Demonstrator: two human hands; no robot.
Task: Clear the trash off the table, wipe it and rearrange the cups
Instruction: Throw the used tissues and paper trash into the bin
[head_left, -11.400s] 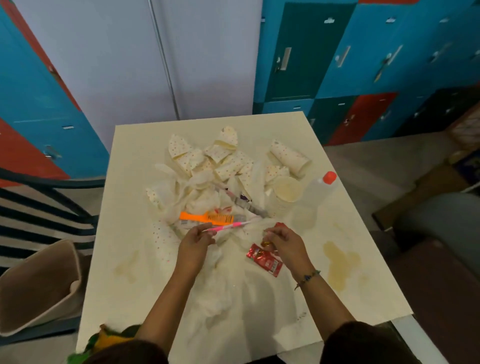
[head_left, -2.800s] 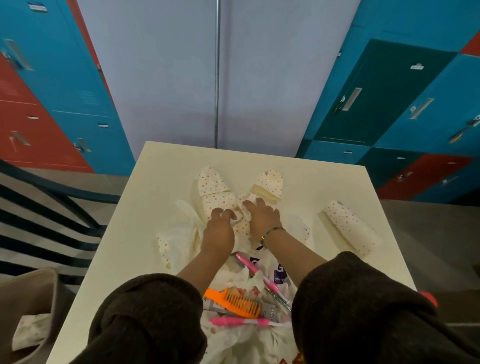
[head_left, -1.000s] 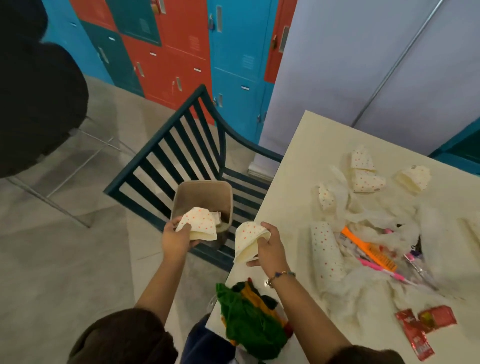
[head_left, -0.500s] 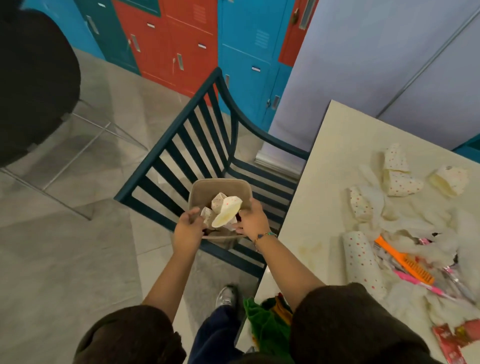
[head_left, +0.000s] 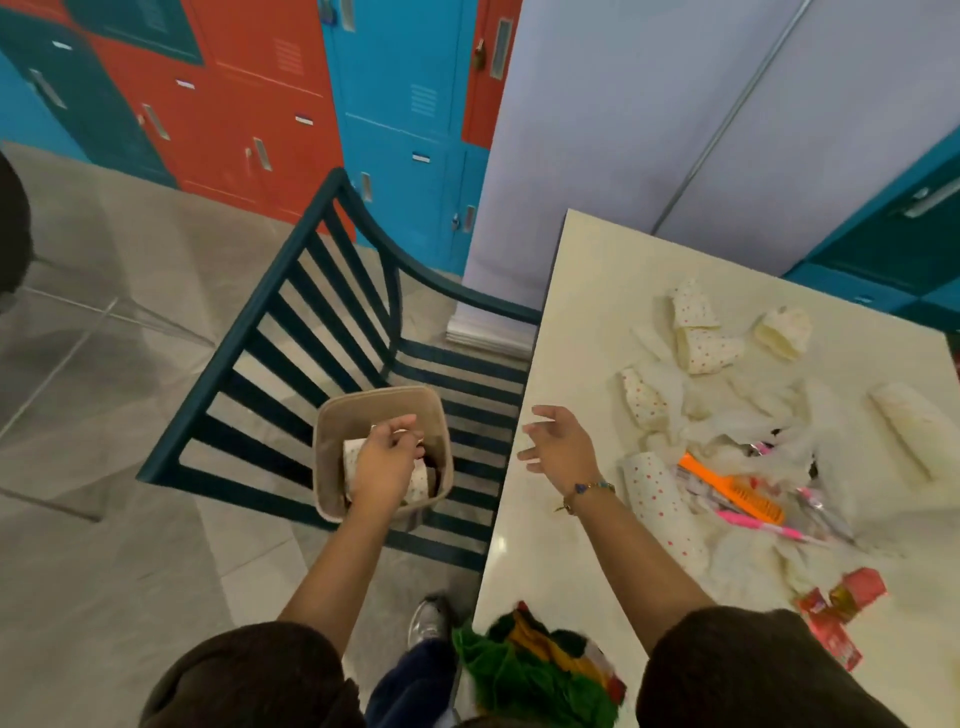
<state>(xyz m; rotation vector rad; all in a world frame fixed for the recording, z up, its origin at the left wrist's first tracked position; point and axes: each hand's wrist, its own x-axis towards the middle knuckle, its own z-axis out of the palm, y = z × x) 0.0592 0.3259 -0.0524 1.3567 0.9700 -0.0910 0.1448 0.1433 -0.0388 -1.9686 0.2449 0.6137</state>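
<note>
- Left hand (head_left: 382, 465), fingers loosely curled, hovers over a beige square bin (head_left: 327, 431) holding crumpled spotted paper cups (head_left: 349, 457).
- Right hand (head_left: 561, 449), fingers spread, hangs above the left edge of a cream table (head_left: 571, 312).

- No writing here is clear enough to read.
- The small white tags (head_left: 304, 119) on the lockers (head_left: 395, 62) are too tiny to make out.
- Print on the red sachets (head_left: 832, 633) is blurred.

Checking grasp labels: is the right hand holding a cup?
No. The right hand hangs open, fingers spread, over the edge of the table with nothing in it.
</note>
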